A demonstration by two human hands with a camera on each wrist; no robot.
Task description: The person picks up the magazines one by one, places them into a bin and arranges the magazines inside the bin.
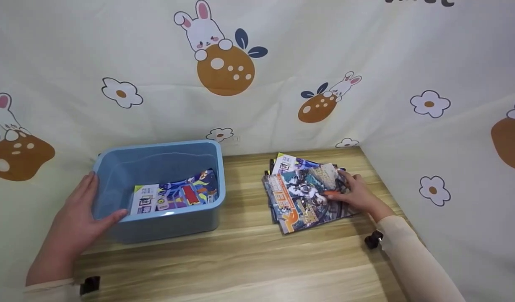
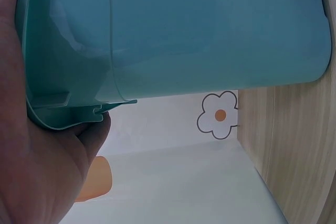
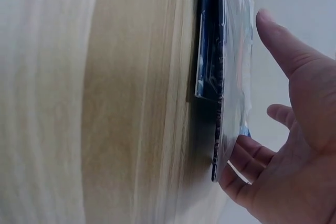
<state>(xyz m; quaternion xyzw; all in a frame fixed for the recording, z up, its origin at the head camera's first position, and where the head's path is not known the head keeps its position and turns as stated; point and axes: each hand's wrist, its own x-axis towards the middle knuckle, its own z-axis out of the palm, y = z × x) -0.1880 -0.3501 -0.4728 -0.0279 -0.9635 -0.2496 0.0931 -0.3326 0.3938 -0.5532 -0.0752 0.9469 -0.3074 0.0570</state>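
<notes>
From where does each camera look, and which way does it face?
Head: worn on the head, faces forward and down at the blue bin and magazine stack; left hand, right hand and sleeves show.
Left wrist: on that wrist, faces the bin's outside; left hand shows.
Right wrist: on that wrist, faces the stack's edge; right hand shows.
Head and left wrist views share the bin and left hand.

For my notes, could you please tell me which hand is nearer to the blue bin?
Left: the left hand grips the blue bin; the right hand touches the magazine pile to the bin's right.
</notes>
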